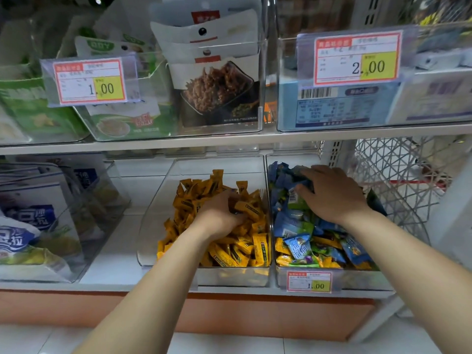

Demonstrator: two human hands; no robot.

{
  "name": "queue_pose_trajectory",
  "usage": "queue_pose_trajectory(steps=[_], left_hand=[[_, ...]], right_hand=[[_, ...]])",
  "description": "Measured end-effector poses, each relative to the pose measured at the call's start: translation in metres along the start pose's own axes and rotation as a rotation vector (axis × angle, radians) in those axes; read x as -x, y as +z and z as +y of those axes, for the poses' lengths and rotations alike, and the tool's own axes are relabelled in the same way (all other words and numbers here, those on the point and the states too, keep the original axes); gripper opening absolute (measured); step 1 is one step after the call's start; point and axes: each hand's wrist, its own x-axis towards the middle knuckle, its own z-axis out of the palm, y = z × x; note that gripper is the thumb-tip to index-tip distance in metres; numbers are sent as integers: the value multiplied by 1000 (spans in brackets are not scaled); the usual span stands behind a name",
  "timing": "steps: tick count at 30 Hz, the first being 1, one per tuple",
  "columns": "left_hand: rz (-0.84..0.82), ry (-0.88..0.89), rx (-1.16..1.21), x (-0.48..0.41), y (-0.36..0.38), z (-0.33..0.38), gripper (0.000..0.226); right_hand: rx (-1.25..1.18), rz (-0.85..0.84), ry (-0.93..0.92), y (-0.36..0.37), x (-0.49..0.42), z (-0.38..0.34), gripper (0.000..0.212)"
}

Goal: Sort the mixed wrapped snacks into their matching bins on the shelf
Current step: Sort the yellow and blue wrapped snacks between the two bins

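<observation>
Two clear plastic bins stand side by side on the lower shelf. The middle bin holds a heap of yellow wrapped snacks. My left hand is down in that heap, fingers curled around a few yellow wrapped snacks. The right bin holds blue wrapped snacks mixed with green ones and some yellow ones near its front. My right hand lies palm down on the blue pile at the back of this bin, fingers spread and pressing on packets. Whether it holds one is hidden.
A price tag reading 1.00 hangs on the right bin's front. Left of the bins stands a clear bin with large blue-and-white bags. The upper shelf carries more bins and price tags. A white wire basket stands at the right.
</observation>
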Motion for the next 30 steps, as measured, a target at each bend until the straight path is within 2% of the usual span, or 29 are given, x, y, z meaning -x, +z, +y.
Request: queue_pose_trajectory(steps=[3, 6, 9, 12, 14, 17, 19, 21, 23, 25, 27, 30], left_hand=[[-49, 25, 5, 0, -6, -3, 28], [-82, 41, 18, 3, -9, -5, 29], [20, 39, 65, 8, -16, -5, 26], [145, 80, 155, 12, -31, 1, 19], [209, 110, 311, 15, -40, 7, 16], [190, 158, 509, 24, -45, 17, 17], [136, 220, 538, 26, -42, 22, 19], [144, 213, 564, 20, -40, 20, 21], [222, 125, 481, 8, -38, 12, 17], [258, 37, 204, -4, -35, 0, 13], [185, 8, 12, -15, -29, -10, 19], [102, 8, -93, -25, -21, -14, 26]], right_hand=[[-18, 76, -16, -8, 6, -9, 53], [-97, 152, -62, -14, 12, -21, 43], [-192, 204, -123, -16, 19, -36, 33], [-346, 234, -178, -12, 22, -50, 36], [-438, 202, -226, -11, 22, -58, 46], [-646, 25, -279, -9, 22, -74, 51], [-749, -7, -291, -5, 20, -79, 33], [-771, 89, -261, -5, 17, -77, 15], [-745, 224, -196, -7, 12, -66, 14], [-675, 333, -149, -7, 9, -53, 17], [-577, 372, -124, -3, 8, -41, 18], [-321, 360, -135, 3, 8, -27, 24]])
